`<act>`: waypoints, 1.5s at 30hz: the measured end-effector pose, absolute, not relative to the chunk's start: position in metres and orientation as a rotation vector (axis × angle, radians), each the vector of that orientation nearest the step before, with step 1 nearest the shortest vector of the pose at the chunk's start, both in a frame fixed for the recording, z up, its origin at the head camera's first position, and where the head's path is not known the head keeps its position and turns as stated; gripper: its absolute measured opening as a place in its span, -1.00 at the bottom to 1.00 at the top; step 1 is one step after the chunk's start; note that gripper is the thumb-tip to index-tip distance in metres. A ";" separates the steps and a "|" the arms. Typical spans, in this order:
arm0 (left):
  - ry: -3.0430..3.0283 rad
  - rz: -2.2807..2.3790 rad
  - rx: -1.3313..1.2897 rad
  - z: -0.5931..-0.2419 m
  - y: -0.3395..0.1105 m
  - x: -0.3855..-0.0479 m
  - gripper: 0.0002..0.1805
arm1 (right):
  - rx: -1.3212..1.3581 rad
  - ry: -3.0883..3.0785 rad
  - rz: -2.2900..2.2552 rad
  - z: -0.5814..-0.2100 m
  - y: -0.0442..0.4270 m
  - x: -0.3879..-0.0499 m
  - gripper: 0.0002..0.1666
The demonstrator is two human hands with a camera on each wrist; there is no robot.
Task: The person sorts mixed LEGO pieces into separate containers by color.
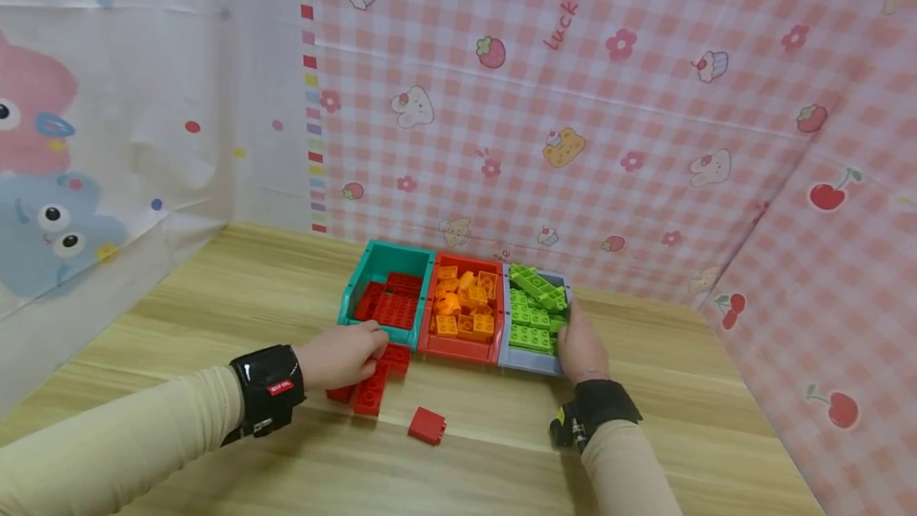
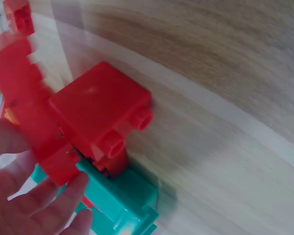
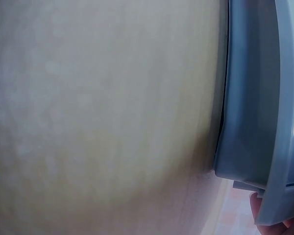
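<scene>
My left hand (image 1: 344,357) is at the front of the teal bin (image 1: 351,293), among red bricks. In the left wrist view its thumb and fingers pinch a long red brick (image 2: 27,93), blurred, near the teal rim. Beside that brick sits another red brick (image 2: 100,103) with its studs facing sideways. Red bricks (image 1: 394,305) also lie inside the teal bin. My right hand (image 1: 583,341) grips the right side of the grey-blue bin (image 1: 526,361), which holds green bricks (image 1: 530,313). Its fingertips (image 3: 257,208) show at the bin's far edge in the right wrist view.
Between the teal and grey-blue bins stands a red bin (image 1: 458,349) with orange bricks (image 1: 466,297). A single red brick (image 1: 427,426) lies on the wooden table (image 1: 494,452) in front. A pink checked sheet (image 1: 501,142) hangs close behind the bins.
</scene>
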State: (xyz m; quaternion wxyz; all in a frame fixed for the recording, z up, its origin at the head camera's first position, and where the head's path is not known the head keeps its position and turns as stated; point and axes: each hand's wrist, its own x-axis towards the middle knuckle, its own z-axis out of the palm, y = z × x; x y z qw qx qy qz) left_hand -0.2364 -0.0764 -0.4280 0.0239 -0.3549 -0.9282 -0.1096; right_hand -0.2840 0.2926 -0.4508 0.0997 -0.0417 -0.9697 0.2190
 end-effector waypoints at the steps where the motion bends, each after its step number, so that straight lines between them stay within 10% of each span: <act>1: -2.862 -0.380 -1.084 -0.427 -0.077 -0.237 -0.83 | -0.123 -2.867 0.650 -0.450 0.293 -0.284 -0.37; 17: -2.600 -0.864 -0.803 -0.410 -0.081 -0.279 -0.55 | -0.118 -2.839 0.635 -0.455 0.293 -0.283 -0.38; 32: -2.794 -0.290 -0.644 -0.416 -0.051 -0.352 -0.57 | -0.090 -2.827 0.678 -0.458 0.272 -0.284 -0.37; 45: -2.642 -0.437 -0.911 -0.404 -0.060 -0.310 -0.82 | -0.117 -2.823 0.638 -0.455 0.292 -0.283 -0.38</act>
